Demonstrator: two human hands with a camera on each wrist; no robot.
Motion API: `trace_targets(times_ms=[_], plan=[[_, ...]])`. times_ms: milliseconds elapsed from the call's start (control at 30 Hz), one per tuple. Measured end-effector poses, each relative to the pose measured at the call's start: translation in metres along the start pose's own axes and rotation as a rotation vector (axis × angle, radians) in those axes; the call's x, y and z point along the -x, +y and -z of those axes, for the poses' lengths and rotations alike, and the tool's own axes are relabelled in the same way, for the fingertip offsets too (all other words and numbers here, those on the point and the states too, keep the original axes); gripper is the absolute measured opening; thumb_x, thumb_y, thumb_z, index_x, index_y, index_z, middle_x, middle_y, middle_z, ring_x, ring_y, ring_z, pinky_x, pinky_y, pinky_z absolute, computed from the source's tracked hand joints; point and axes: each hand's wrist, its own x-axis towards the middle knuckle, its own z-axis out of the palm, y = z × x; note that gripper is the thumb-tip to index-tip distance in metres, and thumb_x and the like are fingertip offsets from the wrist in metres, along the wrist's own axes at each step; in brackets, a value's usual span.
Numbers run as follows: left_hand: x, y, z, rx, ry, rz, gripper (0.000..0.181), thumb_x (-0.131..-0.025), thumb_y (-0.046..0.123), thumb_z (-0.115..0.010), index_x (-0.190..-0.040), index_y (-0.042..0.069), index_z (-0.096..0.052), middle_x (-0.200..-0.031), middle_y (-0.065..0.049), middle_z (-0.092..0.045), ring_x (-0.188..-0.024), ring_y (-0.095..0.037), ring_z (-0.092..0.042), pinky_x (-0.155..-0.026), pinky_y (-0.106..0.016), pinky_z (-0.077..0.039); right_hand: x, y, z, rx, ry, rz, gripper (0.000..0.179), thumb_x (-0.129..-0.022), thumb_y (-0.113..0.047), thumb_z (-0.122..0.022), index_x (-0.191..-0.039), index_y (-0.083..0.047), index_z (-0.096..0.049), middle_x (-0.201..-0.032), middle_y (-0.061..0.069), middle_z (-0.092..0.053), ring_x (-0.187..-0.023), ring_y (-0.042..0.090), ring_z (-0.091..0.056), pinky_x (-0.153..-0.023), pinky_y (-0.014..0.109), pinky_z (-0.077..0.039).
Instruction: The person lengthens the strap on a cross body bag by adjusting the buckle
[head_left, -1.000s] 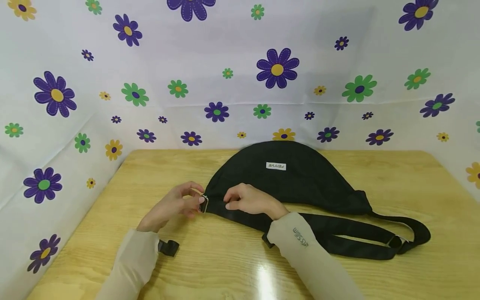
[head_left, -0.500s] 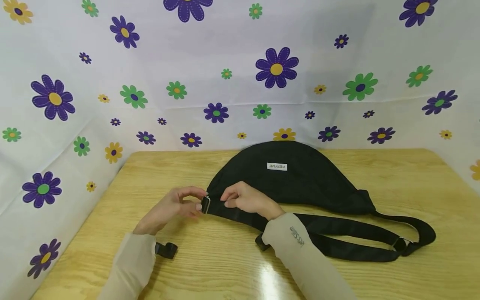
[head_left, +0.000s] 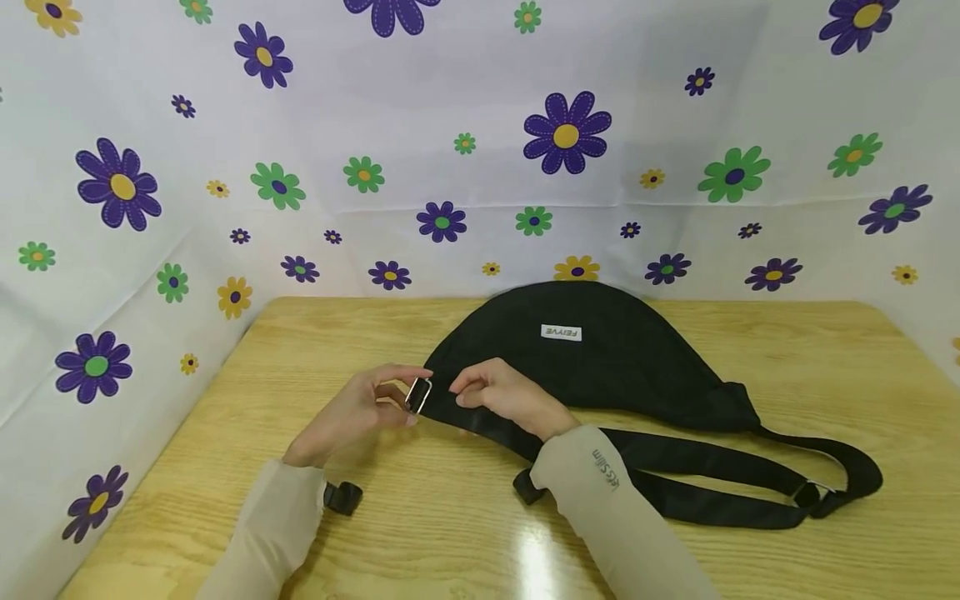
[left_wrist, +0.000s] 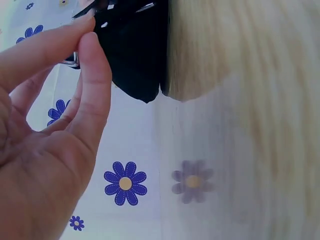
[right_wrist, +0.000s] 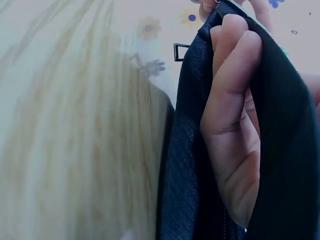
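A black half-moon sling bag with a small white label lies flat on the wooden table. At its left corner my left hand pinches a metal slide buckle threaded with the black strap. In the left wrist view, the thumb and forefinger nearly meet beside the strap. My right hand grips the strap just right of the buckle, some fingers passing between strap and bag. The right wrist view shows these curled fingers enclosed by the webbing.
The remaining strap loops out rightward to a second metal buckle. A black band shows beside the left sleeve, and a black strap end beside the right. Flower-printed cloth encloses the table's back and sides.
The slide buckle has tilted and lifted slightly, its metal frame now showing more. Both hands stay close together at the same corner of the bag.
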Motion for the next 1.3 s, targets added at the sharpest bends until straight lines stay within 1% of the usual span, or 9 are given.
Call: trace_targets(times_ms=[133, 333, 500, 567, 667, 800, 967, 1067, 1300], plan=[[-0.002, 0.001, 0.001, -0.043, 0.002, -0.028, 0.057, -0.086, -0.007, -0.075, -0.139, 0.004, -0.06, -0.128, -0.014, -0.059, -0.089, -0.024, -0.066, -0.076, -0.03, -0.053, -0.001, 0.0, 0.001, -0.022, -0.012, -0.019, 0.021, -0.096, 0.002, -0.061, -0.114, 0.009, -0.069, -0.093, 0.005, -0.065, -0.1, 0.02, -0.059, -0.099, 0.041, -0.046], [-0.004, 0.005, 0.003, -0.182, 0.006, -0.137, 0.057, -0.085, -0.008, -0.076, -0.139, 0.0, -0.06, -0.123, -0.015, -0.061, -0.085, -0.02, -0.067, -0.071, -0.029, -0.055, -0.001, 0.0, 0.004, -0.064, -0.024, -0.025, 0.023, -0.098, 0.002, -0.059, -0.118, 0.01, -0.066, -0.093, 0.005, -0.067, -0.102, 0.023, -0.06, -0.103, 0.045, -0.043], [-0.006, 0.004, 0.001, -0.24, 0.021, -0.196, 0.055, -0.085, -0.005, -0.078, -0.137, -0.004, -0.06, -0.112, -0.013, -0.063, -0.086, -0.02, -0.064, -0.072, -0.03, -0.057, 0.0, 0.002, 0.005, -0.13, -0.051, -0.023, 0.025, -0.099, 0.004, -0.056, -0.122, 0.012, -0.062, -0.086, 0.005, -0.069, -0.09, 0.022, -0.069, -0.105, 0.045, -0.043], [-0.007, 0.003, 0.0, -0.245, 0.026, -0.201, 0.054, -0.085, -0.005, -0.078, -0.136, -0.004, -0.06, -0.111, -0.012, -0.063, -0.091, -0.021, -0.062, -0.076, -0.032, -0.057, 0.001, 0.003, 0.006, -0.161, -0.074, -0.031, 0.026, -0.1, 0.004, -0.054, -0.124, 0.013, -0.06, -0.085, 0.006, -0.07, -0.079, 0.02, -0.07, -0.101, 0.041, -0.047], [-0.006, 0.002, -0.001, -0.221, 0.033, -0.201, 0.054, -0.085, -0.006, -0.078, -0.136, -0.003, -0.061, -0.124, -0.015, -0.061, -0.107, -0.028, -0.059, -0.086, -0.036, -0.057, 0.001, 0.003, 0.006, -0.21, -0.105, -0.03, 0.028, -0.101, 0.005, -0.052, -0.127, 0.014, -0.057, -0.088, 0.01, -0.071, -0.068, 0.021, -0.07, -0.084, 0.036, -0.055], [-0.006, 0.004, -0.002, -0.159, 0.017, -0.176, 0.055, -0.086, -0.008, -0.076, -0.138, -0.002, -0.058, -0.145, -0.019, -0.052, -0.123, -0.035, -0.054, -0.094, -0.038, -0.054, 0.0, 0.004, 0.007, -0.236, -0.119, -0.017, 0.029, -0.101, 0.006, -0.05, -0.128, 0.015, -0.056, -0.09, 0.011, -0.072, -0.067, 0.019, -0.07, -0.071, 0.033, -0.057], [-0.004, 0.006, -0.002, -0.099, -0.015, -0.105, 0.058, -0.087, -0.012, -0.072, -0.141, -0.001, -0.057, -0.146, -0.018, -0.051, -0.116, -0.034, -0.058, -0.092, -0.033, -0.055, -0.001, 0.005, 0.007, -0.237, -0.148, 0.003, 0.029, -0.102, 0.005, -0.049, -0.129, 0.016, -0.054, -0.08, 0.007, -0.07, -0.065, 0.018, -0.068, -0.077, 0.034, -0.056], [-0.004, 0.006, -0.004, -0.082, -0.042, -0.11, 0.059, -0.086, -0.015, -0.071, -0.142, 0.0, -0.057, -0.144, -0.018, -0.052, -0.116, -0.034, -0.058, -0.092, -0.034, -0.055, -0.001, 0.005, 0.007, -0.26, -0.162, 0.012, 0.03, -0.103, 0.005, -0.048, -0.13, 0.016, -0.053, -0.077, 0.006, -0.069, -0.066, 0.018, -0.068, -0.074, 0.033, -0.056], [-0.004, 0.006, -0.008, -0.178, -0.029, -0.133, 0.062, -0.084, -0.011, -0.076, -0.142, 0.003, -0.058, -0.141, -0.016, -0.056, -0.112, -0.03, -0.058, -0.091, -0.037, -0.055, 0.0, 0.006, 0.007, -0.306, -0.17, 0.016, 0.03, -0.103, 0.006, -0.046, -0.131, 0.016, -0.052, -0.077, 0.006, -0.07, -0.069, 0.018, -0.069, -0.063, 0.029, -0.054]])
